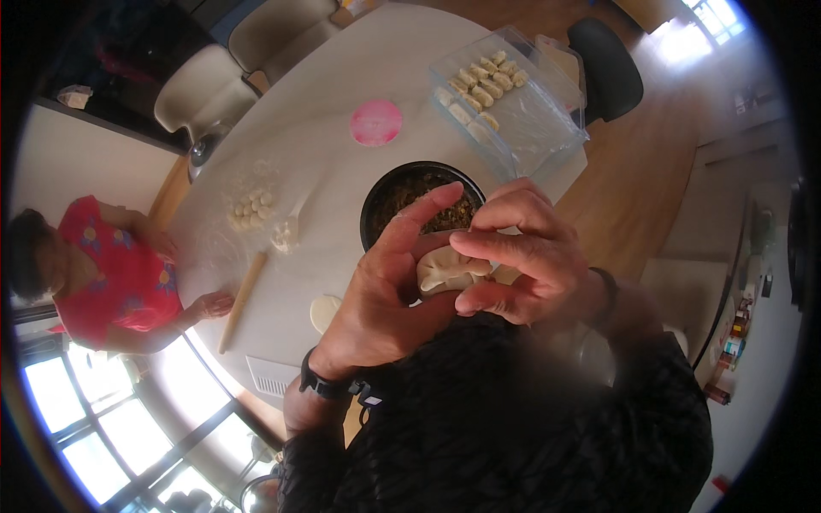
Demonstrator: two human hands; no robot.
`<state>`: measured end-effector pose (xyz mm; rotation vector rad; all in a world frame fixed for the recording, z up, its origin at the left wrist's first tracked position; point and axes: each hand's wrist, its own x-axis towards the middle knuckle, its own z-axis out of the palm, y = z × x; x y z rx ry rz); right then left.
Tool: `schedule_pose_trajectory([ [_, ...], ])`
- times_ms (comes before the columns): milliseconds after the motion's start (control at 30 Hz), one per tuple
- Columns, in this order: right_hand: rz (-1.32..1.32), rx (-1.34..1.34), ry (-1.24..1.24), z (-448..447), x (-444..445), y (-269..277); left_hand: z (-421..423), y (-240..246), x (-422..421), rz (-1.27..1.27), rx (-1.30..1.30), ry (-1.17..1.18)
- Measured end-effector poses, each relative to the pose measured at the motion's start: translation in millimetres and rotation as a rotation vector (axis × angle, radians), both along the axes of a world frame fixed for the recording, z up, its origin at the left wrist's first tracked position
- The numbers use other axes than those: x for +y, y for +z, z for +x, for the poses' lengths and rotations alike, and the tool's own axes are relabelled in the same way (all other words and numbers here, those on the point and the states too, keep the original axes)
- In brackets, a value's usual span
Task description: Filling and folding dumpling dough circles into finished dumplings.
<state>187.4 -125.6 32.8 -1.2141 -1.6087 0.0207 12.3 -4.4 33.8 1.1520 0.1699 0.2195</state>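
Observation:
A pleated dumpling (444,269) of pale dough lies cradled in my left hand (391,288), between thumb and fingers. My right hand (539,250) meets it from the right, its fingertips at the dumpling's upper right edge. Just beyond both hands stands a dark round bowl (367,221) of chopped brown filling (442,199), partly hidden by my left fingers. To the left of my left hand, a flat round dough wrapper (324,313) rests on the table.
A clear plastic tray (545,138) at the far right holds rows of dumplings (482,90). Nearby lies a pink disc (376,122). Dough pieces (250,210), a flour scoop (288,231) and a rolling pin (242,301) are before another person (122,276) at left. Chairs (202,90) line the table (308,115).

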Motion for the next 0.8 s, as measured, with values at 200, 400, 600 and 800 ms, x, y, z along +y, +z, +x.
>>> schedule_pose_trajectory([
  [200,0.063,-0.021,0.003,1.3,-4.6,-8.5,1.7,10.9,-1.5,-0.070,0.067,-0.015],
  [400,0.036,-0.021,0.002,6.3,-10.9,-7.7,1.3,10.5,-3.3,-0.022,0.039,-0.015],
  [600,0.051,0.041,0.010,11.2,-14.0,-10.3,-4.6,5.3,0.0,-0.035,0.048,-0.066],
  [800,0.011,0.057,-0.044,17.5,-21.0,-15.6,-5.2,-17.2,2.9,-0.287,-0.195,-0.044],
])
